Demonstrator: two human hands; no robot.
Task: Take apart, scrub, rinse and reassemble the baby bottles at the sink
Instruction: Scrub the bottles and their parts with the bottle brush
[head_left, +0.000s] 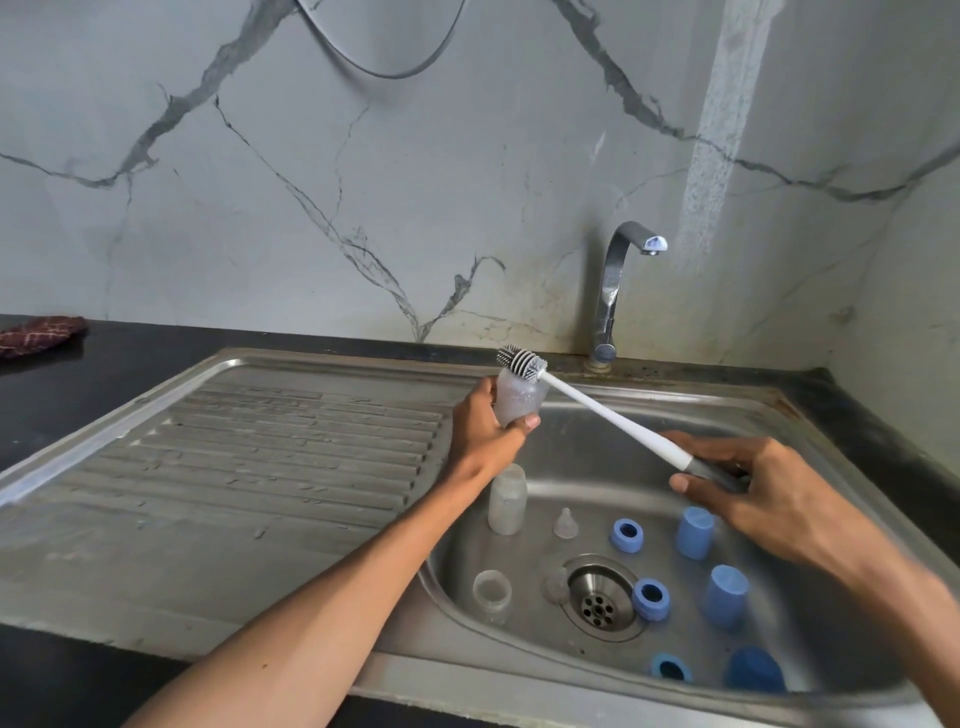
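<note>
The rear wall (363, 156) is clad in pale grey marble-pattern panels with dark, branching veins. A dark cable (384, 70) hangs in a loop near the top of the wall. A vertical band of bright light (717, 130) falls across the right portion of the wall, and a second wall (904, 260) meets the first at a corner on the right. The counter (62, 395) has a black, glossy surface. A dark red patterned cloth (39, 335) lies at its far left edge, against the wall. Illumination is soft and diffuse, apart from the bright band.
</note>
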